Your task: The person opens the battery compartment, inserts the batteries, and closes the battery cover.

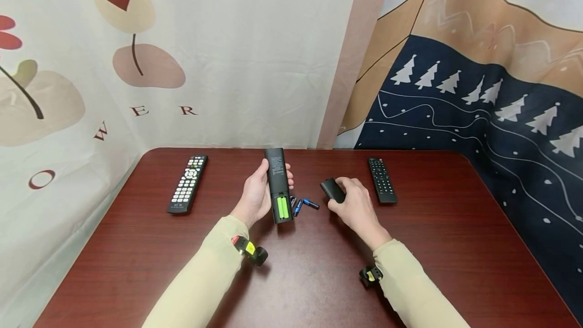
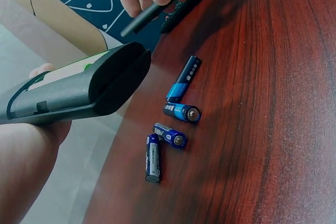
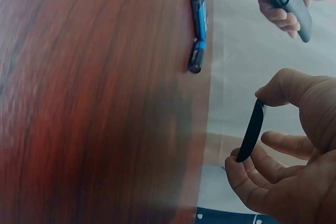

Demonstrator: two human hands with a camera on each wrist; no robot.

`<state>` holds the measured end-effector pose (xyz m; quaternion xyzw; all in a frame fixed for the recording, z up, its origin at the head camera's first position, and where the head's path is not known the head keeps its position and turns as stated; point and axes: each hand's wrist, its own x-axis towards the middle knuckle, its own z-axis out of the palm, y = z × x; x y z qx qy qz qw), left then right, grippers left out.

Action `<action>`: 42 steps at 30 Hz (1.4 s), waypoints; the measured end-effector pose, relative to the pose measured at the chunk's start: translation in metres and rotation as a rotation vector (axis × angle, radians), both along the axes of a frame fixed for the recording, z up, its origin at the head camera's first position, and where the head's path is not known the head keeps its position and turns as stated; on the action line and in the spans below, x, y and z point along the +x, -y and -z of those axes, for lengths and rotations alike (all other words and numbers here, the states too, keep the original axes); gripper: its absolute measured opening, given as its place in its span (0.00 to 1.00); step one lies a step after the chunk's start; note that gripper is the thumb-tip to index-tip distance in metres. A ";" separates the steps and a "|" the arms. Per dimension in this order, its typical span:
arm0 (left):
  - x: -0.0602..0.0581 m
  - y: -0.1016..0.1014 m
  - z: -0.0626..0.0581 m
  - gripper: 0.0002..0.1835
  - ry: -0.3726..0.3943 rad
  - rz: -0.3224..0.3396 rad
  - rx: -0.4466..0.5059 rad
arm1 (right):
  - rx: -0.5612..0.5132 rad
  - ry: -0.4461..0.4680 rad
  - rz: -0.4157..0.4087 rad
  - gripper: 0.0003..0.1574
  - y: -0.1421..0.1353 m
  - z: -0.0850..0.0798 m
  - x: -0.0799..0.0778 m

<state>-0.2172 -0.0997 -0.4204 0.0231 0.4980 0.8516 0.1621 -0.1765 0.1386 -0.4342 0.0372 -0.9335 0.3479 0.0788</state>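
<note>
Black remote control, back towards camera, battery compartment uncovered, two bright-green batteries side by side inside; raised above bench, towards its 12 o'clock edge. Left hand curled round remote's sides. Right hand, at remote's 4 o'clock, pinching black battery cover between thumb and fingertips. Four blue batteries lie loose between hands.

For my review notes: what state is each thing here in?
Held remote: cover off, gripped in left hand
Green batteries: two, seated in it
Battery cover: detached, pinched in right hand
Blue batteries: four, loose on table
White-buttoned remote: lying buttons up
Right-side remote: lying buttons up
</note>
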 end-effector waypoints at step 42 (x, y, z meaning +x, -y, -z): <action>0.000 -0.002 -0.001 0.31 0.010 -0.033 0.012 | -0.137 -0.176 -0.106 0.26 0.048 -0.008 0.027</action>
